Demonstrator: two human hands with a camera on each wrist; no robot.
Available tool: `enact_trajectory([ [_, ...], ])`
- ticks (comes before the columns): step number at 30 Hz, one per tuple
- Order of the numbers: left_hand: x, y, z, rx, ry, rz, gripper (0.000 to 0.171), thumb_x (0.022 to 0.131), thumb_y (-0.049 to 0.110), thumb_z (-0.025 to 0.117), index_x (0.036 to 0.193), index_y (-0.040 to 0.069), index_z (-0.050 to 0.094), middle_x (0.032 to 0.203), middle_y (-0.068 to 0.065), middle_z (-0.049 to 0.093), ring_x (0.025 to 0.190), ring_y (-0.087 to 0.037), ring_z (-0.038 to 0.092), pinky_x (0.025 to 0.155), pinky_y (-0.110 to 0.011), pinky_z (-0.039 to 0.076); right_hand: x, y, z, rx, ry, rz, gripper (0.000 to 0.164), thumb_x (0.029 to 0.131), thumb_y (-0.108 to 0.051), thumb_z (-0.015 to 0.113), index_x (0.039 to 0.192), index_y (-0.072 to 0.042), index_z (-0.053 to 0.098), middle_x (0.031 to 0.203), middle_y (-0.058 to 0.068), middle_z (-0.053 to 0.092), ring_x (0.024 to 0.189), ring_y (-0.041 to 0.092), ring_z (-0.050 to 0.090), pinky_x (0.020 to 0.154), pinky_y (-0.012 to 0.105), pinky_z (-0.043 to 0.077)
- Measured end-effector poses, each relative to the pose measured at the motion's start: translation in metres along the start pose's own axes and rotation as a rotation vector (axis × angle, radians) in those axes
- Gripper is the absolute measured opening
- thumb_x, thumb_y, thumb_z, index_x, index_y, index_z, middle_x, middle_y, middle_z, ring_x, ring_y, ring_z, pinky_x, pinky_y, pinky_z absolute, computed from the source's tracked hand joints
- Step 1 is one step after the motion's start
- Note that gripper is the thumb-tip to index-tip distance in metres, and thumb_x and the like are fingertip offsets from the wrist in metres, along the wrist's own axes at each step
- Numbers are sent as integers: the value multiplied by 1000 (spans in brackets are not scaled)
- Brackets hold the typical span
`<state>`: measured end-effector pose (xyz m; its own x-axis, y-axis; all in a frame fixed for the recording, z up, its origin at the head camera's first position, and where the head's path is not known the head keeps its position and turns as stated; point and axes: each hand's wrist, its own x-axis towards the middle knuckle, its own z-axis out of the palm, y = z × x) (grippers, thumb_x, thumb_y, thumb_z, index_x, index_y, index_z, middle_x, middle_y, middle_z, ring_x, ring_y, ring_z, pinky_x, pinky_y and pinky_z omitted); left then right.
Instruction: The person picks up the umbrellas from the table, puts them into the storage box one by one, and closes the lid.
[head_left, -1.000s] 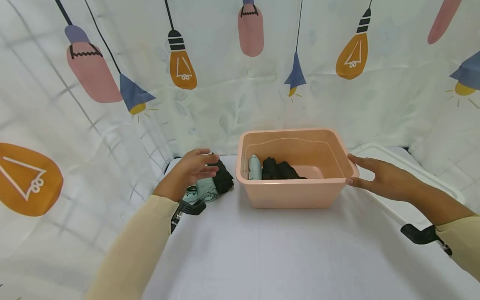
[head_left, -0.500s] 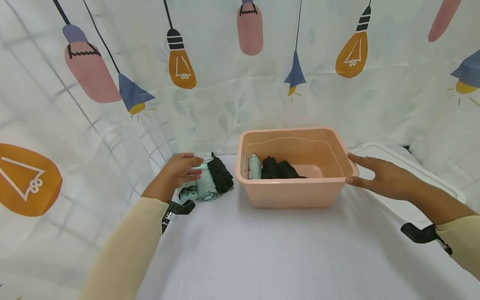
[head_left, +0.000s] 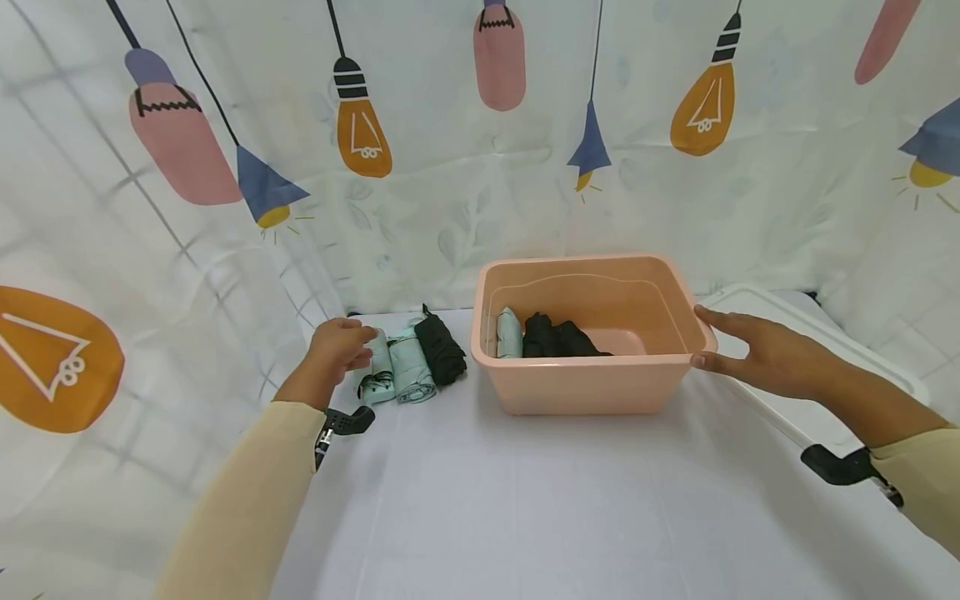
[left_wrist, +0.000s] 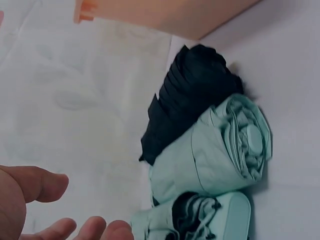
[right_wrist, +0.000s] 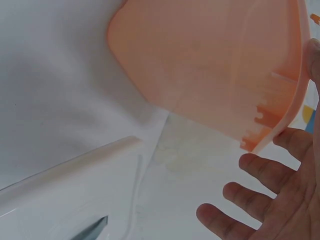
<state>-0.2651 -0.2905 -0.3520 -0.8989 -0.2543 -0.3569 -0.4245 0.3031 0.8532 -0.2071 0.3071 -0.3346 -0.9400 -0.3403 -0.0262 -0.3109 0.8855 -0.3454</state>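
My left hand [head_left: 339, 350] hovers at the left end of a row of rolled bundles that look like folded umbrellas, its fingers loosely bent and holding nothing. Nearest to it lies a mint one with dark print [head_left: 381, 379]. Beside that are a plain mint umbrella [left_wrist: 200, 155] and a black pleated one [left_wrist: 192, 95]. In the left wrist view the thumb and fingertips [left_wrist: 117, 231] stand apart. My right hand [head_left: 780, 358] rests against the right rim of a peach plastic bin [head_left: 585, 387], fingers spread. Inside the bin lie a mint roll [head_left: 510, 335] and black bundles [head_left: 573, 340].
A white lid [head_left: 832, 367] lies on the table at the right, partly beneath the right forearm in the head view. The white-covered table [head_left: 525, 508] extends in front of the bin. A curtain printed with lamps [head_left: 450, 200] hangs behind and at the left.
My left hand has moved left and slightly down, from over the black umbrella to the leftmost mint one, uncovering the row. The right hand and the bin have stayed put.
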Motion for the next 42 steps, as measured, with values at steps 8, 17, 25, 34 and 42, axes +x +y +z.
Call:
enact_trajectory([
  [8, 10, -20, -10, 50, 103, -45, 64, 101, 20, 59, 156, -1, 34, 154, -24, 41, 129, -38, 52, 105, -45, 48, 1, 0, 1, -6, -3, 9, 90, 96, -60, 63, 163, -12, 26, 156, 33, 35, 137, 55, 38, 96, 72, 42],
  [17, 20, -41, -16, 35, 16, -171, 68, 101, 18, 57, 156, -8, 25, 161, -29, 26, 141, -47, 37, 109, -53, 43, -1, -1, 0, -6, 5, -3, 88, 97, -58, 63, 163, -12, 27, 155, 32, 37, 137, 53, 39, 97, 70, 42],
  [25, 27, -52, -15, 47, -41, -221, 69, 103, 21, 55, 155, -11, 23, 156, -31, 34, 133, -42, 49, 101, -47, 52, 0, -2, 0, -8, 1, 9, 88, 97, -59, 63, 163, -12, 27, 155, 33, 36, 136, 55, 39, 95, 71, 43],
  [34, 26, -55, -12, -34, -81, -267, 70, 104, 25, 59, 155, -8, 25, 156, -30, 32, 121, -37, 51, 93, -44, 57, 0, 0, 2, -2, -1, 6, 88, 97, -58, 63, 163, -12, 27, 155, 33, 36, 137, 54, 39, 97, 71, 42],
  [42, 27, -56, -14, -112, -190, -283, 83, 104, 25, 60, 161, -4, 7, 164, -32, 10, 136, -42, 37, 102, -50, 49, 1, -1, 1, -6, -5, 20, 90, 96, -60, 63, 163, -12, 26, 155, 33, 35, 137, 55, 39, 95, 72, 43],
])
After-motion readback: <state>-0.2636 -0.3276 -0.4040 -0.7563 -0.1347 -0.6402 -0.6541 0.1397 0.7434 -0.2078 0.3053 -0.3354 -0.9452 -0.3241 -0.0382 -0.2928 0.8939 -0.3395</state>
